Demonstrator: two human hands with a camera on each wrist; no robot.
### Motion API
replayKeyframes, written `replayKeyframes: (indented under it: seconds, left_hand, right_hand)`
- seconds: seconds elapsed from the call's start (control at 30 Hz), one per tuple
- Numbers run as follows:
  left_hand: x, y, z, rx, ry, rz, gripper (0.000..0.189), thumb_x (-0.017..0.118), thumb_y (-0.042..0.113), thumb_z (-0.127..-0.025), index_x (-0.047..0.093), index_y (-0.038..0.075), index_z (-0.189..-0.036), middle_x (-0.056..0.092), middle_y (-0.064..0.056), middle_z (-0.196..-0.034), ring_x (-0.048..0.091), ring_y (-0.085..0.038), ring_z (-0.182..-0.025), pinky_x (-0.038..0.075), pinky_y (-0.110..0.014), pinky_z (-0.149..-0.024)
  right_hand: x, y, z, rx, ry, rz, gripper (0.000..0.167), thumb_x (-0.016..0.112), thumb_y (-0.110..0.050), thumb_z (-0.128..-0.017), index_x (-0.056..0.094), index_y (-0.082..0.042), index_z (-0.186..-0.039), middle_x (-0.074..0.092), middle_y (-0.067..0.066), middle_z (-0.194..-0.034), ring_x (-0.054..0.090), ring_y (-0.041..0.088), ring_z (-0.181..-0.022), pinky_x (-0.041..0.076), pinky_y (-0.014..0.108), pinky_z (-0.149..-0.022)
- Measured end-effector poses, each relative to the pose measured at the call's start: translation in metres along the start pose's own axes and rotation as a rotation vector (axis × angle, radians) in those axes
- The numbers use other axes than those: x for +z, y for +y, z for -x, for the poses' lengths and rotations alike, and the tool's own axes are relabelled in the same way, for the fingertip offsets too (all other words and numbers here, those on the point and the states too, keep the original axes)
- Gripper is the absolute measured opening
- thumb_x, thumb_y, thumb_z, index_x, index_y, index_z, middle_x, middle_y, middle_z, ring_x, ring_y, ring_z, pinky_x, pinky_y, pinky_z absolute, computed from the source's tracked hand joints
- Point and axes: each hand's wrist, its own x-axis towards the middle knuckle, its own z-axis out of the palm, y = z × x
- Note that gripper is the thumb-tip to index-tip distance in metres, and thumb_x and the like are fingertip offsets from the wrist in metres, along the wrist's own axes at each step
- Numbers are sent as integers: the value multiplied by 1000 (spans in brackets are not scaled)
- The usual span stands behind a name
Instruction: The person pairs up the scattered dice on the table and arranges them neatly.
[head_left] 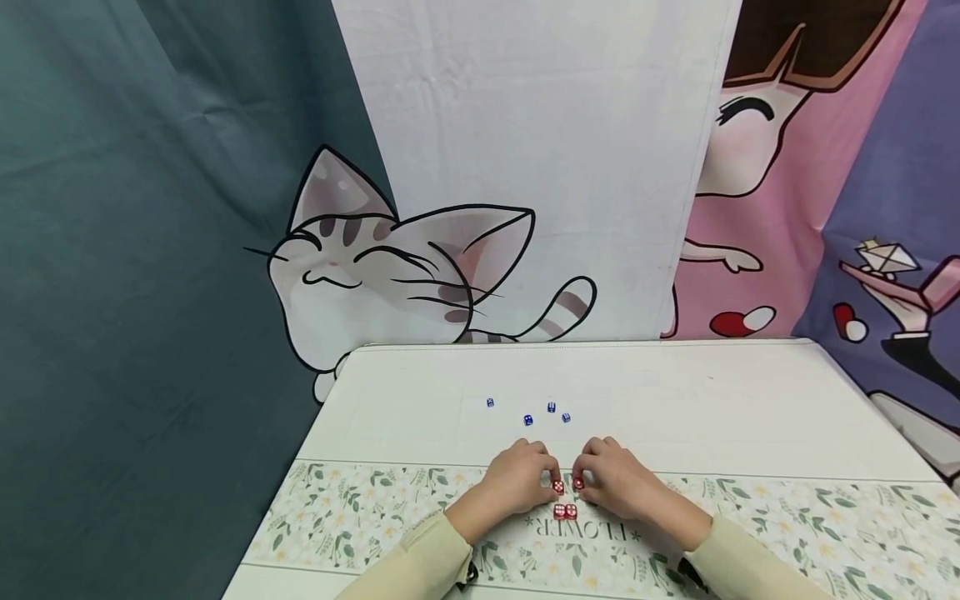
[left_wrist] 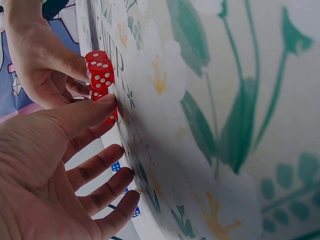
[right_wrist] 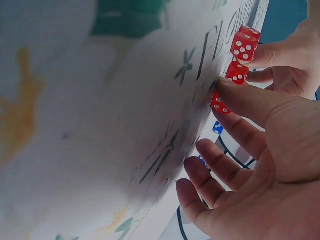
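On the floral band of the table, my left hand (head_left: 521,479) pinches a red die (head_left: 558,487) with white pips between thumb and index finger. My right hand (head_left: 615,481) likewise pinches another red die (head_left: 578,482), a small gap to the right of the first. The right wrist view shows that right-hand die (right_wrist: 221,104) partly covered by the thumb; the remaining fingers are spread and loosely bent. Just nearer to me, two more red dice (head_left: 566,512) sit side by side. In the left wrist view, the left thumb hides most of its die (left_wrist: 112,118).
Several blue dice (head_left: 528,420) lie scattered on the white tabletop (head_left: 405,400) beyond my hands. Printed lettering (head_left: 585,530) runs across the floral band close to the red dice. A cartoon-printed curtain (head_left: 525,125) hangs behind the table's far edge.
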Motion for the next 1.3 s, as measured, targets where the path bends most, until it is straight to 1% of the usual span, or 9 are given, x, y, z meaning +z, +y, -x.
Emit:
replayKeyframes:
  seconds: [0.27,0.5,0.83,1.03,1.17,1.23,1.3]
  left_hand:
    - [-2,1,0,6,9,3,15,84,39,-81,73,31,-84,61,10,-92,47,-9,-79,40,-25,-65]
    - [-4,1,0,10,13,6,14,84,38,-82,74,30,-87,60,10,-91,47,-9,-79,40,-24,-65]
    - [-1,-2,0,17,25,8,15,84,39,-81,76,30,-90,62,11,-94,48,-8,-79,41,-23,-66]
    - [0,-3,0,8,11,21,16,85,40,-80,75,31,-89,62,12,-95,47,-7,-81,40,-22,-67]
    - [-2,-4,0,16,-6,42,19,86,40,-79,75,30,-90,63,13,-96,46,-6,-80,40,-22,-68]
    - [-4,-7,-1,18,-27,65,21,86,38,-79,75,28,-93,64,13,-96,48,-6,-81,42,-22,-71]
    - [-7,-9,-2,11,-48,96,24,86,35,-79,75,25,-98,65,12,-97,52,-6,-85,45,-23,-76]
  right_hand:
    - [1,-4,-3,-10,-10,9,17,84,-22,-81,68,-25,-89,56,-5,-100,48,15,-91,43,38,-78]
    - [2,-8,-6,-44,-11,18,16,82,-21,-83,68,-24,-89,56,-5,-99,47,15,-90,42,37,-77]
    - [4,-12,-7,-28,-13,17,17,83,-20,-82,68,-22,-89,55,-6,-98,45,14,-87,41,35,-74]
    - [5,-12,-7,-25,-10,18,17,83,-20,-81,68,-21,-89,55,-5,-97,45,14,-87,41,35,-74]
    - [5,-12,-7,-27,-6,15,17,83,-19,-81,68,-21,-89,54,-6,-97,45,14,-87,40,35,-74]
    - [5,-12,-7,-32,-5,14,17,83,-19,-81,67,-22,-89,55,-5,-98,45,15,-88,40,36,-74]
    - [5,-12,-6,-32,-7,13,17,83,-20,-81,67,-22,-89,55,-6,-99,45,14,-88,41,36,-74]
